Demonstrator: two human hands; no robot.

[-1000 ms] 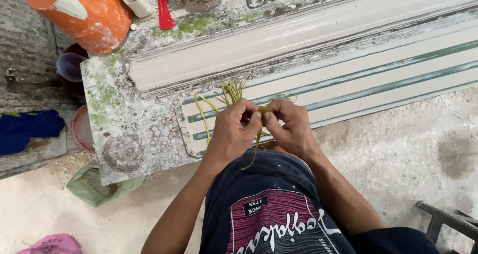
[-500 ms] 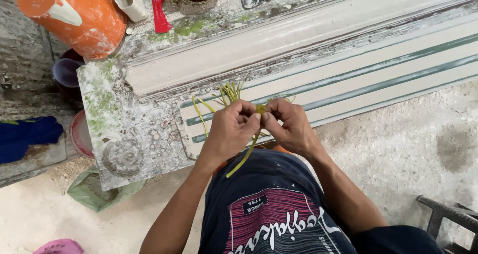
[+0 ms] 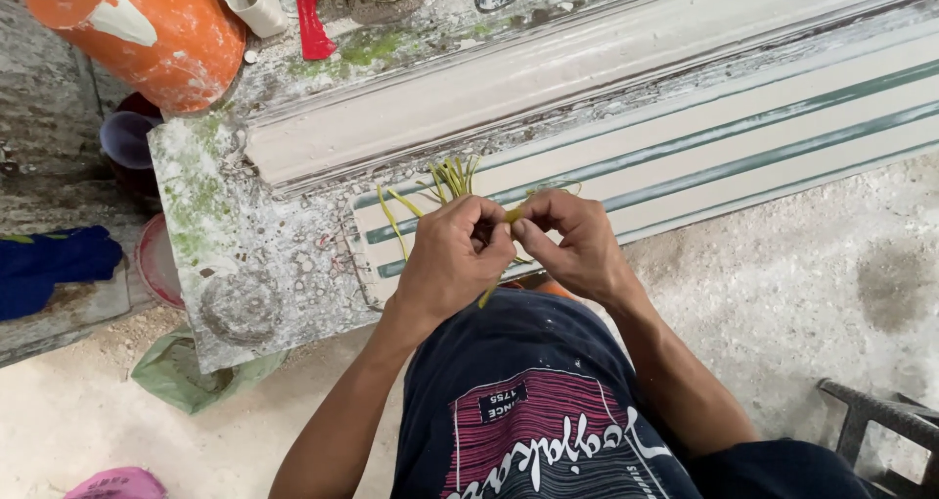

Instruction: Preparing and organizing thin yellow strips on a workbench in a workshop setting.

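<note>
left hand (image 3: 452, 259) — closed, pinching green strands (image 3: 450, 178) | right hand (image 3: 577, 245) — pinching same strands

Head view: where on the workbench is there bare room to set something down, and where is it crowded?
Bare: the mottled slab left of the left hand, and the striped panel right of the right hand. Crowded: the top edge, with orange bucket, red brush handle and pots; both hands pinch green strips.

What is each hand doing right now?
Left hand: closed on the yellow-green strips.
Right hand: fingers pinched on the same strips.
</note>
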